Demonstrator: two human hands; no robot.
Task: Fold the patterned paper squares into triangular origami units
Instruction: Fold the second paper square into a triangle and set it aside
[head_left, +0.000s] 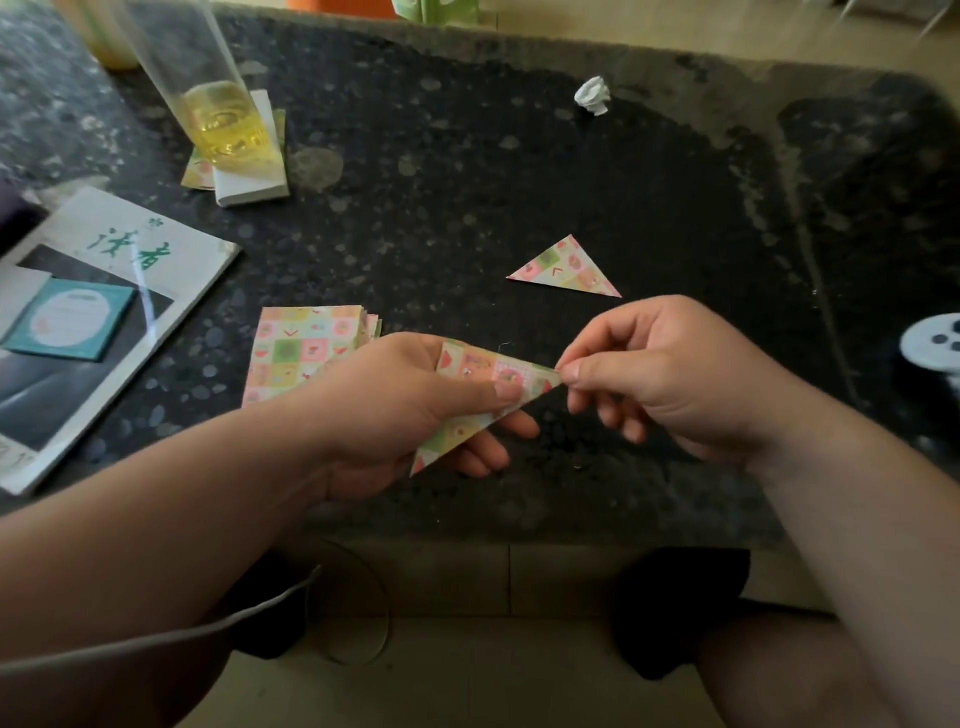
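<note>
Your left grip (395, 410) clamps folded paper (467, 364) above bench (467, 182), thumb pinning layers; right grip (665, 374) pinches its tip, likely aligning corners. Stack (301, 348) near left for reach; finished triangle (566, 270) parked ahead.

**Pastel checkered paper, three spots**

The stack of squares (296, 353) sits flat on the dark table, pink/green/yellow checks facing up, edges a bit fanned. A finished triangle (566, 270) lies flat further back, to the right. The held triangle (478, 364) is off the table, tilted, one tip pointing right.
</note>
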